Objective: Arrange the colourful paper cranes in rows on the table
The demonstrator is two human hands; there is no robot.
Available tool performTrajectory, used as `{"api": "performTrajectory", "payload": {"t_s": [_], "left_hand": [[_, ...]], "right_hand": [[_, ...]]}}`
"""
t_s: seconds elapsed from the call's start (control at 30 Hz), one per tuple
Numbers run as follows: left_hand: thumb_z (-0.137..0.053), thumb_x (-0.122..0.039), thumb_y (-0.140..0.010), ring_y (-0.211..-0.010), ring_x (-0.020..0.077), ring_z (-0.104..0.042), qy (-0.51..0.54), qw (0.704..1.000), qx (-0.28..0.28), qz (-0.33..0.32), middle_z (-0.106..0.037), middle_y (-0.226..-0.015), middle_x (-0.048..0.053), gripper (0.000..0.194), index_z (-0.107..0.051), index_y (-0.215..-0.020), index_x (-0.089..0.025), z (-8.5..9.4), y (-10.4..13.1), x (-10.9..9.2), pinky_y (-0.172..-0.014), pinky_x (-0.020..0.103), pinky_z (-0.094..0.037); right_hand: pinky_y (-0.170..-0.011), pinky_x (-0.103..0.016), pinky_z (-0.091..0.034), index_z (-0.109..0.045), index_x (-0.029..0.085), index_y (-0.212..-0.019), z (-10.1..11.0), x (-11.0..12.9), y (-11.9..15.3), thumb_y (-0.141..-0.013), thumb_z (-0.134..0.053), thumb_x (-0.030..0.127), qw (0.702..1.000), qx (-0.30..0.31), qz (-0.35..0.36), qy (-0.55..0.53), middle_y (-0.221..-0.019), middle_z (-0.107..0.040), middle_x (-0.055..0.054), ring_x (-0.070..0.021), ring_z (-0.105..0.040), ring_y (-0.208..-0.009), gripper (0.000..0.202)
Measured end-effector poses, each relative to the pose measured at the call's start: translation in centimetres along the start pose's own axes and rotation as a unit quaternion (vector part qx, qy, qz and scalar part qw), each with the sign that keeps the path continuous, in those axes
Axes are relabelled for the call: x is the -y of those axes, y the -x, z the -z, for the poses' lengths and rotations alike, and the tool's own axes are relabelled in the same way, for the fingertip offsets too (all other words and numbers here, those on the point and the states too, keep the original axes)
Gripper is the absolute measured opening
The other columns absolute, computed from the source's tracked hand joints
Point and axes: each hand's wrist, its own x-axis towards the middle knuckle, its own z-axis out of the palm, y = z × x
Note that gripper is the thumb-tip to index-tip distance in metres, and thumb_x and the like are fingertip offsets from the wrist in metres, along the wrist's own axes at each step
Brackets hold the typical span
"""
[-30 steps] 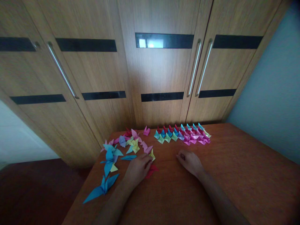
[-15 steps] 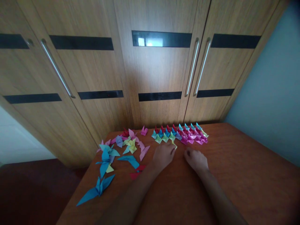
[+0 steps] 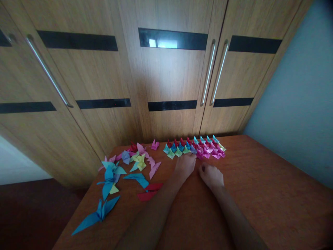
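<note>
Up near the far edge of the table (image 3: 260, 194), the neat block of small folded paper pieces (image 3: 195, 147) stands in tight rows, red and blue at the back, green, pink and yellow toward the front, each piece a little pointed shape; none carries any print or writing that can be read. The left hand (image 3: 185, 165) lies with its fingertips at the front row of that block, fingers curled down over the spot; whether they pinch a piece cannot be told. Just beside it, the right hand (image 3: 211, 175) rests on the wood in a loose fist, holding nothing that shows. Farther left lies a loose scatter of folded papers (image 3: 135, 160) in pink, yellow, purple and blue, then a flat red piece (image 3: 149, 191), and nearest the table's left edge a large blue crane (image 3: 96, 215). Behind the table stand wooden wardrobe doors (image 3: 169, 76) with dark glass strips and metal bar handles.
</note>
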Motion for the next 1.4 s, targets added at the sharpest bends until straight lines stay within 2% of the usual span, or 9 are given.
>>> {"api": "performTrajectory", "payload": {"t_s": [0.33,0.53,0.7,0.93,1.07,1.2,1.4], "left_hand": [[-0.038,-0.021,-0.092,-0.090,0.0178,-0.061,0.004,1.000,-0.009,0.011,-0.065,-0.097,0.005,0.023,-0.061,-0.096,-0.022,0.0,0.0,-0.2,-0.076,0.028,-0.047],[-0.040,-0.025,-0.092,-0.092,0.0182,-0.060,0.000,0.999,-0.014,0.035,-0.064,-0.101,0.004,0.022,-0.060,-0.099,-0.024,1.1,1.8,0.2,-0.078,0.028,-0.046],[-0.040,-0.026,-0.092,-0.090,0.0190,-0.061,-0.013,0.997,-0.008,0.079,-0.064,-0.101,0.005,0.023,-0.061,-0.100,-0.024,3.5,5.3,2.8,-0.074,0.029,-0.046],[-0.043,-0.026,-0.090,-0.096,0.0183,-0.059,-0.057,0.985,-0.033,0.161,-0.063,-0.102,0.004,0.021,-0.062,-0.100,-0.024,7.5,11.3,9.0,-0.078,0.025,-0.043],[-0.043,-0.028,-0.089,-0.089,0.0200,-0.061,-0.106,0.970,-0.042,0.216,-0.062,-0.104,0.005,0.024,-0.061,-0.105,-0.024,8.4,13.1,11.5,-0.071,0.027,-0.045],[-0.044,-0.035,-0.089,-0.089,0.0227,-0.062,-0.135,0.954,-0.035,0.264,-0.060,-0.109,0.007,0.030,-0.059,-0.111,-0.022,8.4,13.7,12.1,-0.065,0.028,-0.046],[-0.043,-0.031,-0.090,-0.093,0.0210,-0.060,-0.131,0.957,-0.001,0.258,-0.060,-0.108,0.007,0.026,-0.060,-0.108,-0.023,8.1,13.7,11.9,-0.068,0.026,-0.045]], "right_hand": [[-0.070,-0.034,-0.046,-0.064,0.024,-0.094,0.1,0.2,0.1,-0.089,-0.032,0.042,1.000,0.009,-0.012,0.000,-0.092,-0.068,-0.010,-0.0256,-0.064,-0.086,0.037],[-0.069,-0.034,-0.045,-0.064,0.024,-0.095,0.2,0.2,0.2,-0.089,-0.034,0.042,1.000,0.014,-0.018,-0.003,-0.092,-0.068,-0.010,-0.0249,-0.064,-0.085,0.035],[-0.064,-0.030,-0.042,-0.064,0.023,-0.091,-0.1,0.5,0.5,-0.090,-0.036,0.043,1.000,0.010,0.019,-0.011,-0.088,-0.068,-0.009,-0.0242,-0.064,-0.081,0.035],[-0.060,-0.022,-0.035,-0.062,0.023,-0.081,-1.1,1.5,1.3,-0.088,-0.044,0.034,0.977,0.007,0.189,-0.097,-0.079,-0.067,-0.001,-0.0141,-0.061,-0.072,0.022],[-0.060,-0.021,-0.033,-0.062,0.022,-0.078,-1.2,1.5,1.3,-0.088,-0.045,0.032,0.972,0.007,0.202,-0.120,-0.074,-0.065,0.000,-0.0132,-0.059,-0.069,0.022],[-0.060,-0.021,-0.034,-0.062,0.022,-0.079,-1.3,1.2,1.2,-0.088,-0.045,0.032,0.970,0.001,0.203,-0.134,-0.074,-0.065,0.000,-0.0132,-0.058,-0.068,0.022],[-0.060,-0.021,-0.035,-0.062,0.021,-0.079,-1.3,1.2,1.2,-0.088,-0.045,0.032,0.969,0.005,0.198,-0.146,-0.073,-0.065,0.000,-0.0134,-0.059,-0.068,0.022]]}}
